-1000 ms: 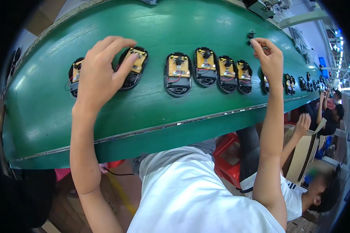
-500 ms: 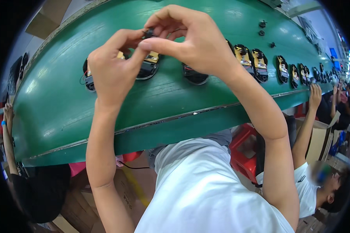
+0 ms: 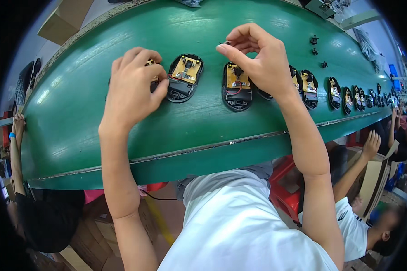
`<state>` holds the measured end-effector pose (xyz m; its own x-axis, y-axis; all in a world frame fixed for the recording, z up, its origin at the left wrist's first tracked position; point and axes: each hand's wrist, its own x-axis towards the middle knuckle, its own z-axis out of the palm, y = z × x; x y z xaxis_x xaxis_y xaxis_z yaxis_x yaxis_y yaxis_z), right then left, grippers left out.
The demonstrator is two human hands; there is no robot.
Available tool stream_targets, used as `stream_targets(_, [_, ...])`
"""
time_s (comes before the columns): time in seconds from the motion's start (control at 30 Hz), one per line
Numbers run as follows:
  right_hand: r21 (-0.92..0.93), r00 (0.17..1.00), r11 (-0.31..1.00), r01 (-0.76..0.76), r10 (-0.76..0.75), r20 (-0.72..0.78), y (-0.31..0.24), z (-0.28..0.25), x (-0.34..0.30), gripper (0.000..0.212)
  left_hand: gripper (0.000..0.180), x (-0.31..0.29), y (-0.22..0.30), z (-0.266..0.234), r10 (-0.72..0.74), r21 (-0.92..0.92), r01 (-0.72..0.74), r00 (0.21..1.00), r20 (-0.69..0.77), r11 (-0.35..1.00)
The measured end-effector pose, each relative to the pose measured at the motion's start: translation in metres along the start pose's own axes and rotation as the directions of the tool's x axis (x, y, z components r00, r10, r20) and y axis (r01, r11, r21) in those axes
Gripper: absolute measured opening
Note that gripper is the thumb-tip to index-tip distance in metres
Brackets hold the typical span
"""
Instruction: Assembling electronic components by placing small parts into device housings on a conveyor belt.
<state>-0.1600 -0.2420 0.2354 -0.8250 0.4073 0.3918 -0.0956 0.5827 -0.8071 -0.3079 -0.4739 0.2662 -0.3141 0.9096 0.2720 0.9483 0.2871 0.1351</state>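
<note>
Here my left hand [image 3: 131,88] rests on the green bench [image 3: 122,131], its grip curled closed over an open mouse base [image 3: 153,77] at the left end of the row; most of that base is hidden under my fingers, with only a yellow edge of its circuit board showing. My right hand [image 3: 262,61] hovers over the middle of the row, thumb and forefinger pinched on a small black part [image 3: 225,44], held clear of the surface above the bases.

Between my two hands lie two uncovered mouse bases. The left one [image 3: 184,77] sits just beside my left fingertips, tilted, with a yellow board and a red wire visible. The right one [image 3: 236,86] lies directly below my right hand's pinch and partly under the palm; its board and red wire are in plain sight.

My right wrist covers another base [image 3: 263,94] of which only a dark rim shows. Past it, the row of mouse bases [image 3: 334,92] continues to the right and shrinks toward the far end of the bench. Three small black loose parts [image 3: 314,40] lie on the bench behind that row, well apart from my hands.

At the right, another person's raised hand [image 3: 371,142] reaches up to the bench edge. At the left edge, another person's arm [image 3: 16,135] shows a blue wristband.
</note>
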Motion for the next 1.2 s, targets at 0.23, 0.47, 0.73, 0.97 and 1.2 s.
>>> stream_targets(0.23, [-0.116, 0.984, 0.987, 0.111, -0.093, 0.150, 0.002, 0.002, -0.001, 0.029, 0.010, 0.006, 0.022, 0.016, 0.047, -0.168, -0.053, 0.998, -0.043, 0.984])
stream_targets(0.47, [-0.182, 0.961, 0.959, 0.216, -0.176, 0.211, 0.004, 0.010, 0.008, 0.026, 0.013, 0.016, 0.011, 0.038, -0.137, -0.307, 0.072, 0.972, -0.193, 0.949])
stream_targets(0.73, [-0.248, 0.946, 0.923, 0.294, -0.243, 0.216, 0.006, 0.017, 0.006, 0.023, 0.017, 0.025, 0.028, 0.064, -0.121, -0.313, 0.043, 0.965, -0.234, 0.949])
stream_targets(0.97, [-0.224, 0.936, 0.933, 0.280, -0.214, 0.280, 0.007, 0.015, 0.005, 0.020, 0.017, 0.029, 0.027, 0.073, -0.193, -0.402, 0.095, 0.958, -0.211, 0.911])
stream_targets(1.2, [-0.335, 0.952, 0.916, 0.222, -0.129, 0.279, -0.001, 0.012, 0.010, 0.018, 0.019, 0.030, 0.031, 0.074, -0.204, -0.367, 0.118, 0.957, -0.205, 0.923])
